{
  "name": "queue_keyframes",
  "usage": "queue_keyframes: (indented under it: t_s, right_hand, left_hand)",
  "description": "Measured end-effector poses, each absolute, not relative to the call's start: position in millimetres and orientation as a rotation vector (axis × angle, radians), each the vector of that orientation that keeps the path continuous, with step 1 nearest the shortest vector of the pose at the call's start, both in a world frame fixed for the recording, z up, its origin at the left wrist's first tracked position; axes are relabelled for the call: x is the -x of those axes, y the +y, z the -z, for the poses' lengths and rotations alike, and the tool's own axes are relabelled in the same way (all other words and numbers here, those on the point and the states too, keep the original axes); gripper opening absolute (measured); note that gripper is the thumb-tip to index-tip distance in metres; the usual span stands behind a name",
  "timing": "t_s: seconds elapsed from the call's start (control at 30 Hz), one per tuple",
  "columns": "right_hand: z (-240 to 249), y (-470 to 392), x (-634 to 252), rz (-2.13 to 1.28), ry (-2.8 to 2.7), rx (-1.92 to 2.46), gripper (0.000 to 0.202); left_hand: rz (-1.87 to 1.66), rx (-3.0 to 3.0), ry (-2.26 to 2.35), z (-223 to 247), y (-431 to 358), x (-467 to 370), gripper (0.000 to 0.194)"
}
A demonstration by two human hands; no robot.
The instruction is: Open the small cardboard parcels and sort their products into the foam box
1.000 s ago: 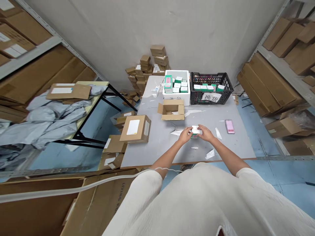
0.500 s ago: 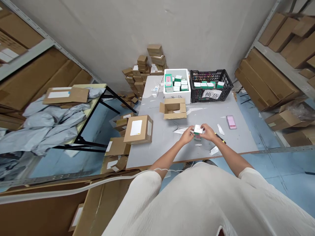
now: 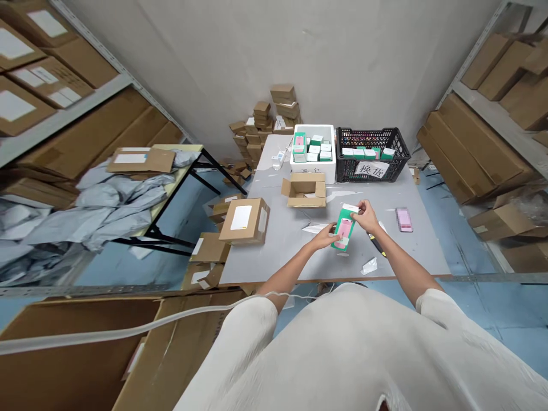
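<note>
Between my hands is a small green carton [image 3: 345, 228] with a pink picture on its front and a white top end, tilted so its front shows. My left hand [image 3: 326, 236] grips its lower left side. At the upper right, my right hand [image 3: 365, 216] pinches it near the white end. Below my right forearm lies a yellow and black utility knife [image 3: 377, 245] on the grey table [image 3: 282, 260]. Beyond the carton, an open cardboard box [image 3: 305, 194] stands with flaps spread. A pink phone-shaped item [image 3: 403, 219] lies to the right.
At the table's back stand a white foam bin [image 3: 314, 171] and a black plastic crate [image 3: 371, 171], both holding green and white cartons. A closed cardboard box [image 3: 244, 221] sits at the left edge. Grey mailing bags [image 3: 100, 197] cover a side table. A white cable [image 3: 141, 329] crosses low in front.
The green carton has been tipped from end-on so its pink front now shows. My right hand has risen slightly to its upper end. The whole view has shifted a little.
</note>
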State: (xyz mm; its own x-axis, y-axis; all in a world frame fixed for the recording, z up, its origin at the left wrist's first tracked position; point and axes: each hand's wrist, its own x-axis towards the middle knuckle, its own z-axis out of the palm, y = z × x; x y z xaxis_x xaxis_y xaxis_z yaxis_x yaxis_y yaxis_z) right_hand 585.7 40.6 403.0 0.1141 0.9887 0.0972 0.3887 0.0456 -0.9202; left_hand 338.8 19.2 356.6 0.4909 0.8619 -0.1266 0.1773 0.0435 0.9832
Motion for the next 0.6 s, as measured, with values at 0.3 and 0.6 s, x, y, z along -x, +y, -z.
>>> queue_keyframes:
  t_s: [0.3,0.6]
  right_hand:
    - [-378,56,-605,-1.027,-1.299,1.407,0.088]
    - [-369,19,-577,-1.133,-1.48,1.345,0.063]
  left_hand:
    - [-0.82,-1.097,1.002,-351,-1,-373,0.081]
    - [-0.967,-1.034,1.087,-365,27,-362,0.082]
